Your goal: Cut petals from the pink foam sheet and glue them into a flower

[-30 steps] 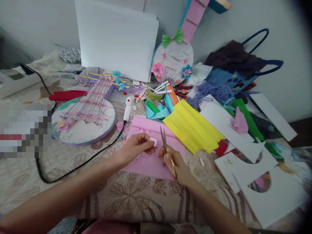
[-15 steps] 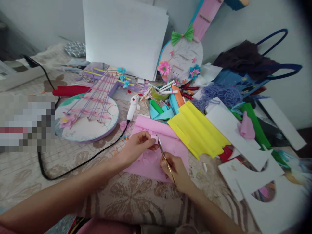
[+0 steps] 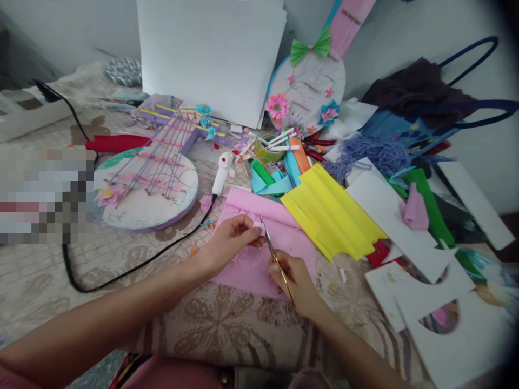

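Observation:
My left hand [image 3: 237, 237] pinches a small pink paper piece [image 3: 260, 227] between thumb and fingers. In my right hand [image 3: 295, 281] is a pair of scissors [image 3: 272, 249] with gold handles, its blades pointing up at the edge of that piece. Both hands are above a sheet of pink crepe paper [image 3: 298, 251], whose far end is rolled up. Several cut pink bits [image 3: 245, 259] lie on the sheet, partly hidden by my left hand. Just beyond stands a white glue gun [image 3: 221, 174] with a black cord.
A decorated string instrument model [image 3: 150, 189] lies at left; another round-bodied one [image 3: 308, 86] leans at the back. Yellow crepe paper [image 3: 332, 216], purple yarn [image 3: 368, 154], white card cutouts [image 3: 430, 297] and a blue bag [image 3: 393, 135] crowd the right. The black cord [image 3: 141, 270] loops across the tablecloth.
The camera view has shifted slightly. Both hands keep nearly the same place, with the scissors still at the small pink piece.

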`<move>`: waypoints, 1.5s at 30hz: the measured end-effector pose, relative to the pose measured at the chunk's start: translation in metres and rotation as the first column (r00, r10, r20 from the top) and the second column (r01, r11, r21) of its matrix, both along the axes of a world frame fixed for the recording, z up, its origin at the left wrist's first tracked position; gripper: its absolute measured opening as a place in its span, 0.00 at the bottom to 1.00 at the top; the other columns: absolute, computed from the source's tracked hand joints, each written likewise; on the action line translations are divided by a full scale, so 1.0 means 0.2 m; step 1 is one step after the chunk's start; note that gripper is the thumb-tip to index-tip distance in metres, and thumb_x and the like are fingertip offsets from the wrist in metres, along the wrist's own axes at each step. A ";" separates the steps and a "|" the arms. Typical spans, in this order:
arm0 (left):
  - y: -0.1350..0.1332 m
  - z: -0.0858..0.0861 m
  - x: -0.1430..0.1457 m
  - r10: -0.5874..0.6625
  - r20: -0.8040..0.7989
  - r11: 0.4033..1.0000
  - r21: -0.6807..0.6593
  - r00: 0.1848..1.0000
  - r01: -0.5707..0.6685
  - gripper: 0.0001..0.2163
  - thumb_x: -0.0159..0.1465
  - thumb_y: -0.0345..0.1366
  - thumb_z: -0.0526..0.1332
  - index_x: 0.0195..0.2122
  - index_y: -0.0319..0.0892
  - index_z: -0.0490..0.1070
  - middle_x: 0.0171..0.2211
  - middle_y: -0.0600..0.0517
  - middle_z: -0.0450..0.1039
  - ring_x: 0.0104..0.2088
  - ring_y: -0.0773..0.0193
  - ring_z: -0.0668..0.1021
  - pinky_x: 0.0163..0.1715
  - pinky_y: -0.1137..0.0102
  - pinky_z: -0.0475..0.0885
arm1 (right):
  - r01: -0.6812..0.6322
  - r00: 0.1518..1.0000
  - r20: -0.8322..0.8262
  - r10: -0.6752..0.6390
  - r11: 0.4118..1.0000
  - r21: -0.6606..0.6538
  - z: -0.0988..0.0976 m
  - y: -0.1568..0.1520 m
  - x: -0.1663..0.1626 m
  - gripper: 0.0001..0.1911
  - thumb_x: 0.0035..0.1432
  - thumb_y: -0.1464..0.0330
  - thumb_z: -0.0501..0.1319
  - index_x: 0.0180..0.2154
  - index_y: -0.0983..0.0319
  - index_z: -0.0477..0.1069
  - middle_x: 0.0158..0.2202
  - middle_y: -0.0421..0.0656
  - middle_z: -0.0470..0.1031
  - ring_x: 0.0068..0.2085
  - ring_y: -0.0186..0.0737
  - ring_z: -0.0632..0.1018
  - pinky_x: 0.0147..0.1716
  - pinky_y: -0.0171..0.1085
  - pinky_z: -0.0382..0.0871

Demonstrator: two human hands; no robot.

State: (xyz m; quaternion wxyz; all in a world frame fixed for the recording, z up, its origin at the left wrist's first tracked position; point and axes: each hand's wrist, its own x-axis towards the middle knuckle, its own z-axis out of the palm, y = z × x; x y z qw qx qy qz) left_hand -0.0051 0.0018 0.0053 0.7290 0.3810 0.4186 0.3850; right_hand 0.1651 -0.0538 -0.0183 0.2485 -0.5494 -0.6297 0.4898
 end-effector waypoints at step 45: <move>0.08 -0.01 -0.07 -0.191 0.018 0.980 0.056 0.981 0.190 0.08 0.56 0.32 0.62 0.25 0.36 0.63 0.26 0.50 0.75 0.29 0.68 0.77 0.33 0.71 0.70 | -0.028 0.995 0.094 0.025 0.999 0.031 0.04 0.02 0.02 0.15 0.55 0.60 0.55 0.22 0.61 0.57 0.17 0.34 0.54 0.20 0.30 0.57 0.18 0.30 0.48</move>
